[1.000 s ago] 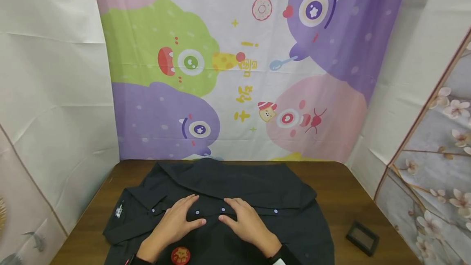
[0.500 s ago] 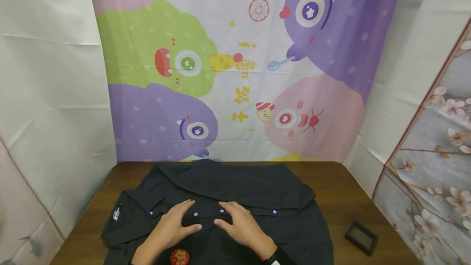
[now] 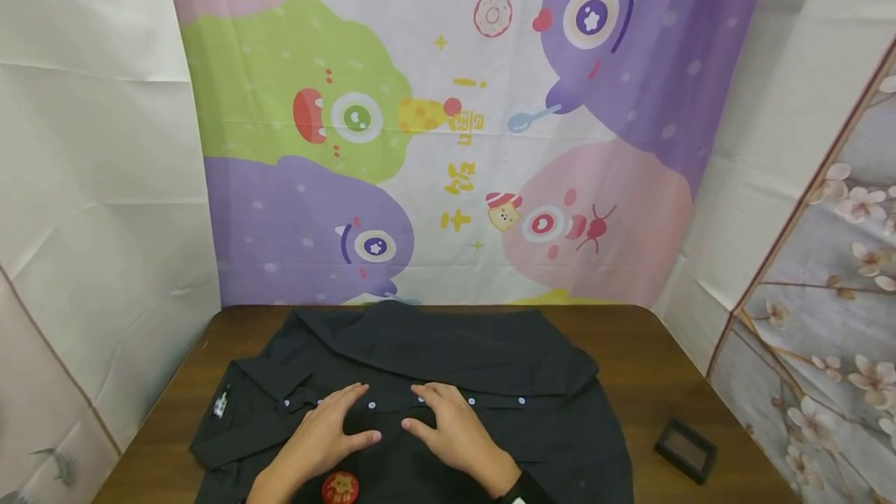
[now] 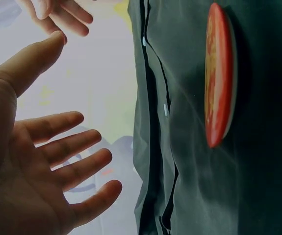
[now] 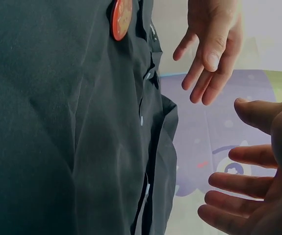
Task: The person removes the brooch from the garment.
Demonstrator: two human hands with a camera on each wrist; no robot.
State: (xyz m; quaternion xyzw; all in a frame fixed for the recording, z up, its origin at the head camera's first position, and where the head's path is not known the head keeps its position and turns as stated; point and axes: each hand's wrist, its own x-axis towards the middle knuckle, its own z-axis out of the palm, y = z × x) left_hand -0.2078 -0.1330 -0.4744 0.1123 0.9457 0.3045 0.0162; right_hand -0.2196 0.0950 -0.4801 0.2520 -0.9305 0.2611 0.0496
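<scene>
A dark garment (image 3: 546,434) with a row of pale buttons lies spread over the table. On it, near the bottom of the head view, sits a round red badge (image 3: 341,488) with a tan figure. My left hand (image 3: 318,438) is held over the garment, just above the badge's left side, with fingers extended and nothing in it. My right hand (image 3: 462,438) faces it from the right, likewise holding nothing. Both wrist views show the hands raised off the cloth, palms toward each other, with a gap between them. The left wrist view shows the badge (image 4: 220,76) edge-on.
A small black frame-like box (image 3: 686,450) lies on the brown table (image 3: 658,364) to the right of the garment. A cartoon-printed cloth (image 3: 455,255) hangs behind the table. White sheeting hangs at both sides, and a floral panel (image 3: 826,333) stands at the right.
Both hands have shifted slightly left and down in the head view, staying apart over the garment. The scene also shifts a little with the camera. Nothing has been picked up.
</scene>
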